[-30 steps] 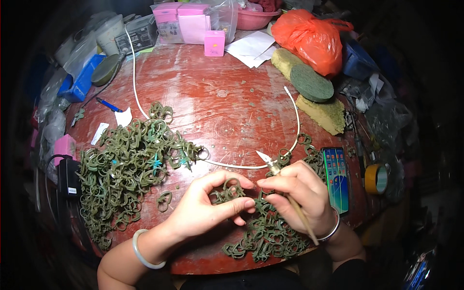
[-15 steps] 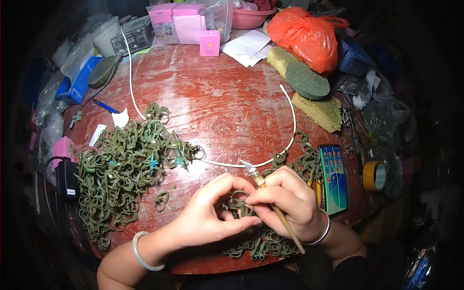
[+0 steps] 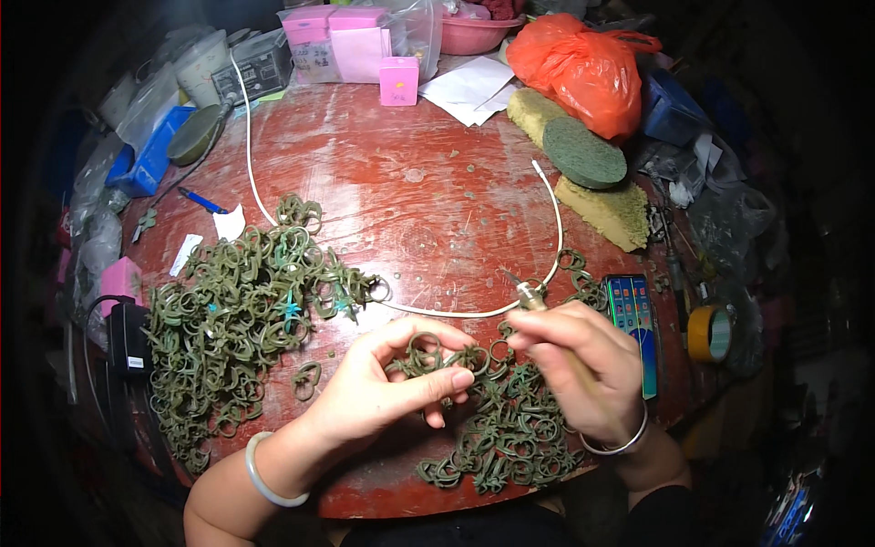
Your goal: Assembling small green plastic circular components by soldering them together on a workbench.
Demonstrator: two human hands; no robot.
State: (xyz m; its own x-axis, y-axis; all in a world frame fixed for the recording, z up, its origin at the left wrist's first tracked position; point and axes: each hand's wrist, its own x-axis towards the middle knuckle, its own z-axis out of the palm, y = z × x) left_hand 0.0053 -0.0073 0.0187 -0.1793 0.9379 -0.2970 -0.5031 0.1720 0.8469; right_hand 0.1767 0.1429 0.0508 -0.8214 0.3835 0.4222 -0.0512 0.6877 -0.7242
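My left hand [image 3: 374, 387] is closed around a few dark green rings [image 3: 425, 359], with thumb and fingers pinching them from either side. My right hand [image 3: 597, 365] grips a craft knife [image 3: 529, 295], whose metal collar and thin blade point up and away to the left; the hand hides most of its wooden handle. A loose pile of similar green rings [image 3: 510, 424] lies between and below the hands. Farther left spreads a larger heap of them [image 3: 223, 328], with a few bright turquoise bits among it. One ring [image 3: 306, 381] sits apart beside that heap.
A white cable [image 3: 456, 314] curves across the red tabletop [image 3: 365, 173]. At right are a phone [image 3: 632, 319], yellow tape [image 3: 707, 332] and sponge pads [image 3: 602, 210]. An orange-red bag [image 3: 583, 73] and pink boxes [image 3: 398, 82] stand along the back.
My right hand and the knife have moved right, away from the rings in my left hand. The left hand has turned a little, and more of the near pile shows.
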